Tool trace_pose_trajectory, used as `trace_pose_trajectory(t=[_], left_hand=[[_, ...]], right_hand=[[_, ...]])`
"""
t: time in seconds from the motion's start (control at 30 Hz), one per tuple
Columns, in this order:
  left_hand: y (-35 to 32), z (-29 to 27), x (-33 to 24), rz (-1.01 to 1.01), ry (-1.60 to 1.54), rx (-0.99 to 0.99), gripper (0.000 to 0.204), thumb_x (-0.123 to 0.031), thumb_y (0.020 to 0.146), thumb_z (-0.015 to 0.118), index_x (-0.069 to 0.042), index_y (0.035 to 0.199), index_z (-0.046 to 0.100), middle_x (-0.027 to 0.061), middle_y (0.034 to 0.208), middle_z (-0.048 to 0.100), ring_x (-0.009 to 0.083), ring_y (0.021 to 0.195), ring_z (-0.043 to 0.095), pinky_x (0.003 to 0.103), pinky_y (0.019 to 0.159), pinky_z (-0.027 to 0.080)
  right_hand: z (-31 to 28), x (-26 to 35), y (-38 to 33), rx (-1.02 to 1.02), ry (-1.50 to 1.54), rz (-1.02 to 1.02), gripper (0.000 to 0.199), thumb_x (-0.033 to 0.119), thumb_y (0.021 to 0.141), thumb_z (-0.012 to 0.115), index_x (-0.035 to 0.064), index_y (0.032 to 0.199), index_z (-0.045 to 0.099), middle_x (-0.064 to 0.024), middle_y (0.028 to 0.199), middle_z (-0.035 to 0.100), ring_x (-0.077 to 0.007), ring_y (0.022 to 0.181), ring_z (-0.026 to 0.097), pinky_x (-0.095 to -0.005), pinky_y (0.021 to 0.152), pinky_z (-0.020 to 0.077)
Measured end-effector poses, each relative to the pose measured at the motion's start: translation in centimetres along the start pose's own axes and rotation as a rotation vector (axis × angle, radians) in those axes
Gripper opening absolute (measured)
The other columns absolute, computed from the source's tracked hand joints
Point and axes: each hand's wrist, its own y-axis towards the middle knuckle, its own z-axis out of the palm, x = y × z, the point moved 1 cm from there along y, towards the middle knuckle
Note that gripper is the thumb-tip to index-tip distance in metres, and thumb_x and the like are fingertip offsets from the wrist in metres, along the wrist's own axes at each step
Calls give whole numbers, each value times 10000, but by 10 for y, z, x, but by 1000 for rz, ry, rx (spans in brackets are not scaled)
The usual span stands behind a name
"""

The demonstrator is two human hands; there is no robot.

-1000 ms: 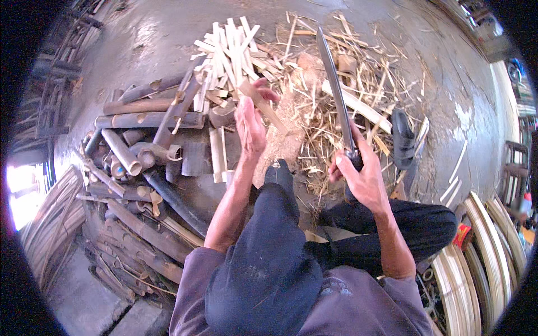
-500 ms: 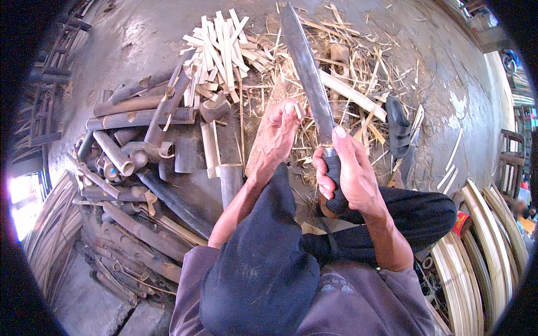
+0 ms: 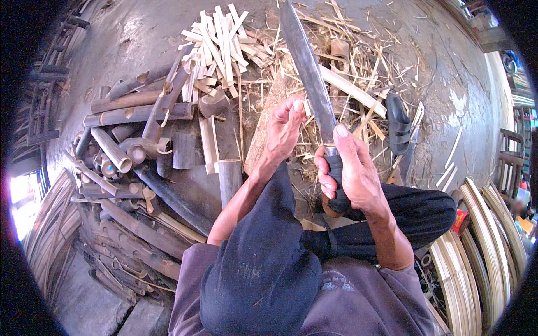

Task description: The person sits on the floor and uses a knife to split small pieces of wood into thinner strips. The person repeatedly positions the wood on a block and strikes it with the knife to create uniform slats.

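My right hand [image 3: 352, 173] is wrapped round the dark handle of a machete [image 3: 312, 67], thumb along the base of the blade. The long blade points away from me, tilted a little to the left. Just left of the blade, my left hand [image 3: 286, 126] pinches a small pale bamboo piece [image 3: 307, 107] between thumb and fingers. Most of that piece is hidden by the fingers or the blade. Beneath the left hand lies a flat wooden board [image 3: 268, 120]. Far ahead is a heap of split bamboo strips [image 3: 221, 42].
Cut bamboo tubes [image 3: 140, 115] are piled on the left. Shavings and offcuts [image 3: 358, 67] litter the floor beyond the machete. A dark sandal [image 3: 398, 124] lies to the right. Long bundled bamboo slats [image 3: 462, 274] lie beside my right knee, near a red can [image 3: 460, 222].
The left hand has shifted slightly right, bringing the pinched bamboo piece closer to the blade. The machete stays almost where it was, and the view has tilted slightly.
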Motion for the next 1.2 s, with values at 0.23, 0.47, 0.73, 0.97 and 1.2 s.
trace_pose_trajectory(t=[0.23,0.47,0.73,0.97,1.2], left_hand=[[0,-1,3,-3,1,-18,311,-341,1005,501,-78,853,563,-77,728,449,33,685,379,199,633,324],[1,2,4,-8,-53,-20,305,-332,1008,497,-79,852,566,-78,720,452,29,674,377,202,629,331],[5,4,1,25,-56,13,329,-342,1011,487,-78,826,555,-67,717,447,45,684,382,214,631,328],[10,1,-6,62,46,2,394,-430,987,484,-63,882,582,-48,761,521,58,709,452,235,639,386],[12,0,-5,95,-34,7,282,-287,1017,484,-87,838,570,-55,776,473,48,725,406,202,666,339]], right_hand=[[0,0,0,-11,-12,22,490,478,1011,373,20,901,510,-41,656,503,-91,435,457,-240,384,393],[2,0,1,-15,-59,-32,462,467,1014,374,31,921,498,-40,663,506,-89,435,458,-238,386,398],[2,1,0,8,-170,-128,504,398,1030,360,100,1436,368,9,667,455,-59,471,430,-212,423,379],[8,1,4,11,-221,-145,477,320,1032,390,138,1470,342,39,664,423,-50,544,403,-213,482,375],[7,-4,12,-16,-280,-222,460,253,1031,371,143,1476,332,43,631,413,-55,546,394,-228,504,375]])
